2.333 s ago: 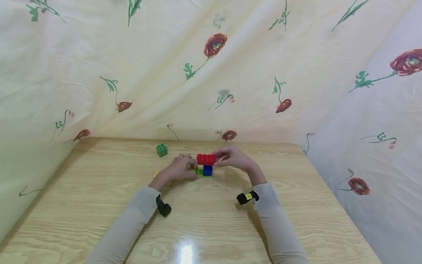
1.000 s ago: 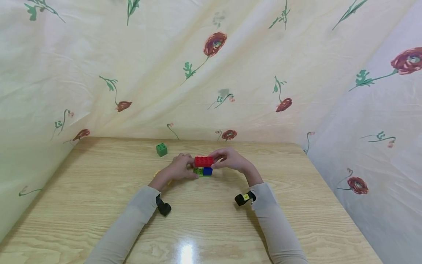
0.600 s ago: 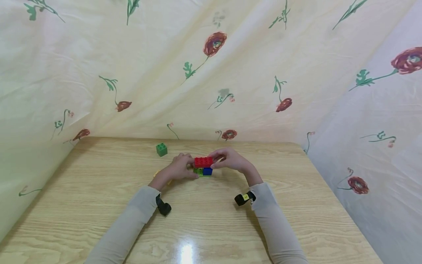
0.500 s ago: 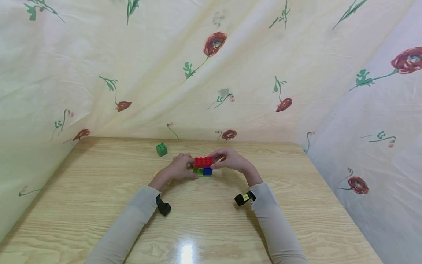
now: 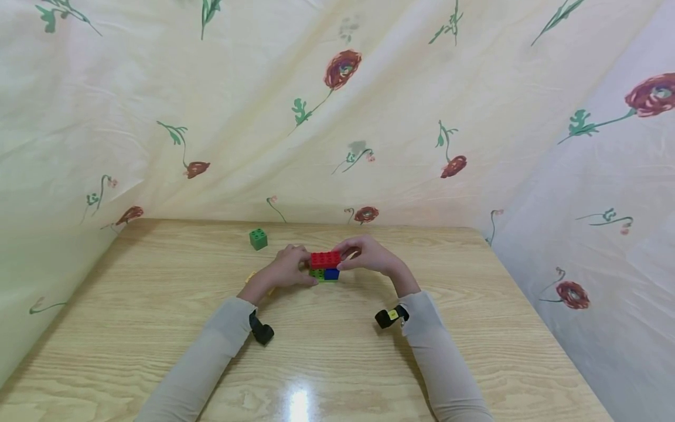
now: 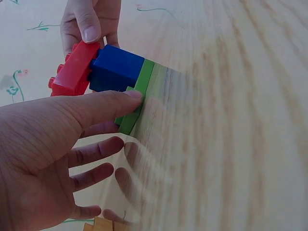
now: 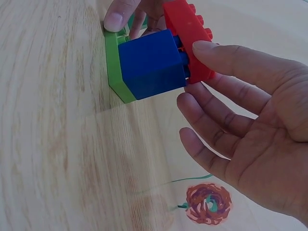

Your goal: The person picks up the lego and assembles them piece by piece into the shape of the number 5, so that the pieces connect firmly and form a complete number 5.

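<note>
A light green toy plate (image 7: 113, 67) lies flat on the table, its long edge pinched between thumb and fingers of my left hand (image 5: 289, 267). On the plate's right part stands a blue building brick (image 7: 151, 62). My right hand (image 5: 371, 256) pinches a longer red building brick (image 5: 326, 259) by its right end, over the blue brick. Blue studs still show in the gap between blue and red in both wrist views. Toward the left the red brick overhangs the green plate. The left hand's other fingers are spread behind its thumb.
A green building brick (image 5: 258, 239) sits at the back left of the wooden table (image 5: 327, 351). Beside my left wrist lies a yellow piece (image 6: 102, 224), mostly hidden. A flowered cloth (image 5: 253, 105) hangs behind the table.
Over the earlier frames my right hand has brought the red brick a little left and down over the blue brick. My left hand keeps its place; the last half second shows almost no motion.
</note>
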The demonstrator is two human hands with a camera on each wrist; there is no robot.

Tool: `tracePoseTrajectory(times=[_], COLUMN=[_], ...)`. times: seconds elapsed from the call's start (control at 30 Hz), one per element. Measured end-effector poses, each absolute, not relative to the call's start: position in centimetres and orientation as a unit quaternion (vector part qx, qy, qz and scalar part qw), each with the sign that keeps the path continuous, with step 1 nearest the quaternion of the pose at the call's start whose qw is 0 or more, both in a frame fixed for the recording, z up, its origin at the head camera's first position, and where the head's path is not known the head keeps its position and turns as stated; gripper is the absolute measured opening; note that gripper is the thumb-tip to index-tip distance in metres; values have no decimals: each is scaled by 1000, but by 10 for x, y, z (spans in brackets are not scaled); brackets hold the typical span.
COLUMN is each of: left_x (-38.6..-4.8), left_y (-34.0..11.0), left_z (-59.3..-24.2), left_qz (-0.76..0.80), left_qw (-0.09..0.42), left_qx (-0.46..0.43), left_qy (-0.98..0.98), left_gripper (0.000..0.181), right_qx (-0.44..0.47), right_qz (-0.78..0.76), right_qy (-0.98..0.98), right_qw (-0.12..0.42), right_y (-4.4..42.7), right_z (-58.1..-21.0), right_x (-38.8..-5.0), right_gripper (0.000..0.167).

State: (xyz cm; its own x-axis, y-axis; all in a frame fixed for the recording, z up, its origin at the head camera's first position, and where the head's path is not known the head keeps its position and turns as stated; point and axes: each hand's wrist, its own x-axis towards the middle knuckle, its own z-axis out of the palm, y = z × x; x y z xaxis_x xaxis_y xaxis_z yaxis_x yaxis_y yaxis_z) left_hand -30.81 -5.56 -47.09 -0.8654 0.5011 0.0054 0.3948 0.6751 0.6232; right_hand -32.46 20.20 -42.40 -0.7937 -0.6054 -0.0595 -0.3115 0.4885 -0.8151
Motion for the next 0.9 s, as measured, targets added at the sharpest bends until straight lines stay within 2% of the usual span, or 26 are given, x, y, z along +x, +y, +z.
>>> tracePoseTrajectory(times=[0.9], left_x=[-306], left_y=[-56], left_z=[-469], left_qz=[328], left_qw=[84], left_qx=[247], left_qy=[908], left_gripper=[42], right_qx=[-272], right_qz=[-417], right_qy=[851], right_qw=[170], right_y=[200], right_z=[-416], right_x=[-318], right_gripper=[34])
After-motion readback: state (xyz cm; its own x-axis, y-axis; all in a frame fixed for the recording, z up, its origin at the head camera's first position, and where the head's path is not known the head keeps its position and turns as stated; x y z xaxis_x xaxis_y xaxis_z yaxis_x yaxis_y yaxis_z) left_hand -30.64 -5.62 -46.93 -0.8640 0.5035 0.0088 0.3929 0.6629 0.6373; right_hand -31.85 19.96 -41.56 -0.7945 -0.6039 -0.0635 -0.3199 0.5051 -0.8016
